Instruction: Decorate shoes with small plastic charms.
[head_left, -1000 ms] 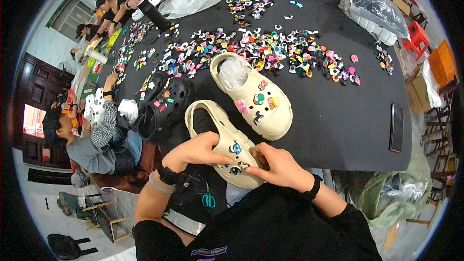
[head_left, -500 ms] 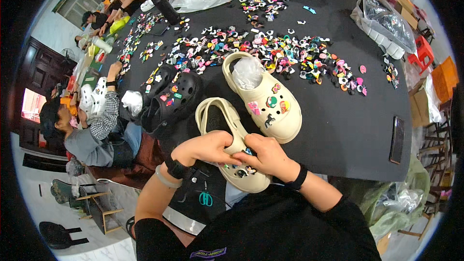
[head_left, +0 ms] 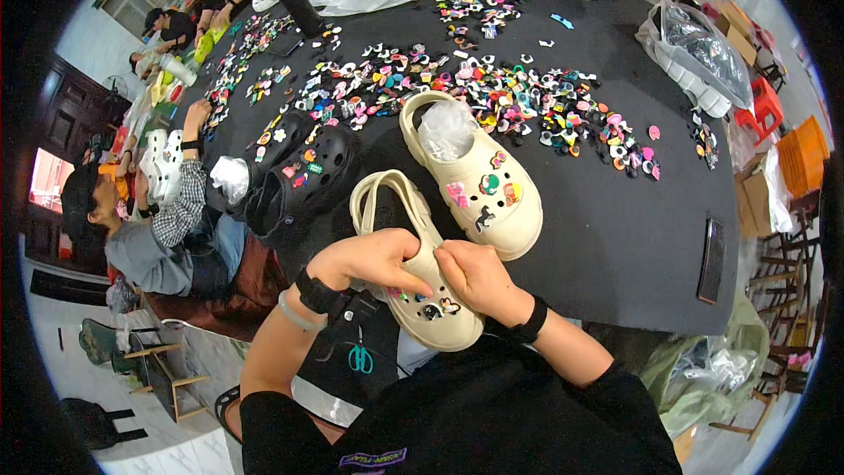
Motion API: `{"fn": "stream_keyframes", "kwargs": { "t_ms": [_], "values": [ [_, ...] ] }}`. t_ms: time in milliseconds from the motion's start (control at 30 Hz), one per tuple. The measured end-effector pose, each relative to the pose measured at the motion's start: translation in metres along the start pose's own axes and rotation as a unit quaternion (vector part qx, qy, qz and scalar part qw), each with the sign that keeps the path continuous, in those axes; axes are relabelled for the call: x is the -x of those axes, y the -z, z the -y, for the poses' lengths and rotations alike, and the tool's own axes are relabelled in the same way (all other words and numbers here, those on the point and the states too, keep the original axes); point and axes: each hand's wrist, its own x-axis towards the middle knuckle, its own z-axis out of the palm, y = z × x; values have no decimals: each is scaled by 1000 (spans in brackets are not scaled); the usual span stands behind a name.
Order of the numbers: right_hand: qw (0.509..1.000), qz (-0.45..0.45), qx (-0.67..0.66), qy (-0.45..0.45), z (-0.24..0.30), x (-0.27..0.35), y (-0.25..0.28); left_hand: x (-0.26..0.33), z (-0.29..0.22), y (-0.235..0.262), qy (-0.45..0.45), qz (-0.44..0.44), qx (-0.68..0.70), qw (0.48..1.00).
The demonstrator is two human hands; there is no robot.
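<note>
Between my hands is a cream clog [head_left: 459, 332], toe toward me, with several small charms [head_left: 431, 310] on its upper. My left hand [head_left: 374, 257] is closed around the clog's left side, its thumb pressed on the upper beside the charms. On the opposite side, my right hand [head_left: 483, 279] grips the edge with curled fingers; its fingertips are partly hidden. A second cream clog [head_left: 519, 227] lies just beyond on the table, decorated with charms including a black horse shape, with clear plastic stuffed in its opening.
Black clogs [head_left: 330, 158] with charms sit to the left. Many loose colourful charms [head_left: 413, 79] spread across the black table [head_left: 615, 237]. A phone [head_left: 710, 259] lies near the right edge. Teal-handled scissors [head_left: 360, 358] are below my left wrist. A co-worker [head_left: 149, 242] holds white clogs at left.
My hands have drawn apart on the clog. The right fingers have shifted from the upper's middle to its right side, uncovering more charms. The left thumb still presses on the upper.
</note>
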Motion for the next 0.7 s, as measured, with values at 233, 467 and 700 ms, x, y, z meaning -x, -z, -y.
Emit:
{"fn": "stream_keyframes", "kwargs": {
  "t_ms": [233, 467, 700],
  "values": [
    [998, -16, -49, -43, 0, 3, -5, 1, -4, 3, 46, 30, 52, 997],
    [943, -39, -257, -209, -2, 26, -6, 2, -5, 0, 16, 38, -53, 998],
    [895, -38, -382, -227, -4, 45, 16, -3, -12, 4, 17, 34, -81, 996]
  ]
}}
